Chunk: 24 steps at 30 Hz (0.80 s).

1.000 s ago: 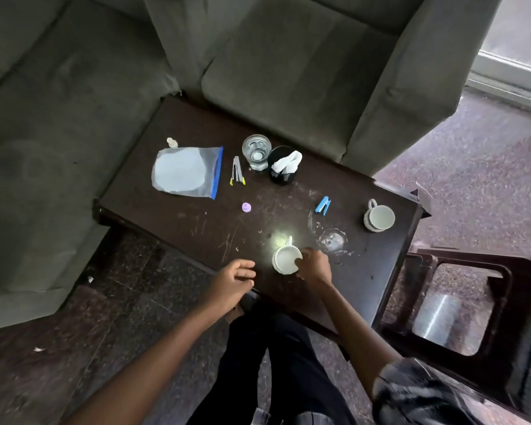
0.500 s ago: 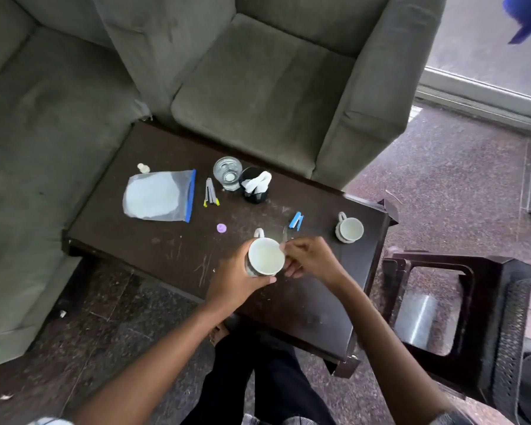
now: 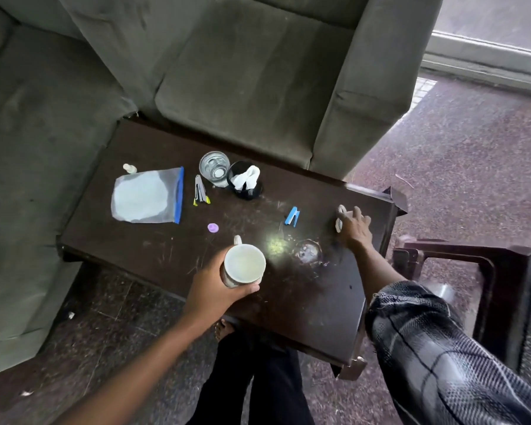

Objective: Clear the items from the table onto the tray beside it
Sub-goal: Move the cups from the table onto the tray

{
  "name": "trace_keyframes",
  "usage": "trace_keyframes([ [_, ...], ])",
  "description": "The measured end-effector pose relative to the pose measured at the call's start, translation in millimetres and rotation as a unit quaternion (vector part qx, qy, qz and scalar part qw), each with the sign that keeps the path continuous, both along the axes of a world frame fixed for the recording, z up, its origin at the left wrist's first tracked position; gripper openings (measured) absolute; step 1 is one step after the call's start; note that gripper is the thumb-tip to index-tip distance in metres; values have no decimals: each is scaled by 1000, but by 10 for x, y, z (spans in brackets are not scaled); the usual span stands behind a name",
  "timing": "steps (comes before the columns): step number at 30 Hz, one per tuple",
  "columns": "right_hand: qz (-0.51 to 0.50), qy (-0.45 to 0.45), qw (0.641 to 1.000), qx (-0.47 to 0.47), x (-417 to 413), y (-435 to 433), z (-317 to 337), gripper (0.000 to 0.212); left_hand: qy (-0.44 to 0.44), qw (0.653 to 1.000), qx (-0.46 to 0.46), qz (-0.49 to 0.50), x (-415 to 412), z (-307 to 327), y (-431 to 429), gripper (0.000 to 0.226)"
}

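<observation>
early stage — left hand [image 3: 210, 286] grip closed round mug [image 3: 243, 266] at 6 o'clock of tabletop [image 3: 135, 240]; right hand [image 3: 354, 230] covering cup [image 3: 340, 216] at 3 o'clock, grip unclear. bag [image 3: 144, 196], glass [image 3: 214, 168] remain — tray unseen.

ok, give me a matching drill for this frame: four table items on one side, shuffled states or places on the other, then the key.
Items:
1. white mug
2. small white cup
3. zip bag
4. drinking glass

States:
A. lying flat at the table's left end
B. held up in the left hand
C. standing beside the black holder with white tissue
D. under the right hand near the table's right end

Pairs: 1-B, 2-D, 3-A, 4-C
</observation>
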State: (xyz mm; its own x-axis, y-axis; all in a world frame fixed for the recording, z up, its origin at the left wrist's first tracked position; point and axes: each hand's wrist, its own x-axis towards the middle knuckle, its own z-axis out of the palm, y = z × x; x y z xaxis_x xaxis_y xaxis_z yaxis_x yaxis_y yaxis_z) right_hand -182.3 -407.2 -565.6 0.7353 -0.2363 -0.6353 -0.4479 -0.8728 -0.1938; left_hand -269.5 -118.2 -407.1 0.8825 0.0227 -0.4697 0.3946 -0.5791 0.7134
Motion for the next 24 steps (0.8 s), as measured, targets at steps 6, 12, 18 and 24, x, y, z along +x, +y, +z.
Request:
trace_keyframes([
  [6,-37,-40,999,7,-144,1,47,59,1,1000,7,20,-80,28,36,63],
  [12,-72,-126,988,53,-552,151,558,54,-17,1000,-12,14,-212,198,-53,63],
  [18,-96,-251,958,103,-1101,200,1257,62,-49,999,-6,-22,-458,455,-179,68],
  [24,-164,-345,911,154,-1822,143,1972,69,-48,997,-45,-48,-948,638,-340,68],
])
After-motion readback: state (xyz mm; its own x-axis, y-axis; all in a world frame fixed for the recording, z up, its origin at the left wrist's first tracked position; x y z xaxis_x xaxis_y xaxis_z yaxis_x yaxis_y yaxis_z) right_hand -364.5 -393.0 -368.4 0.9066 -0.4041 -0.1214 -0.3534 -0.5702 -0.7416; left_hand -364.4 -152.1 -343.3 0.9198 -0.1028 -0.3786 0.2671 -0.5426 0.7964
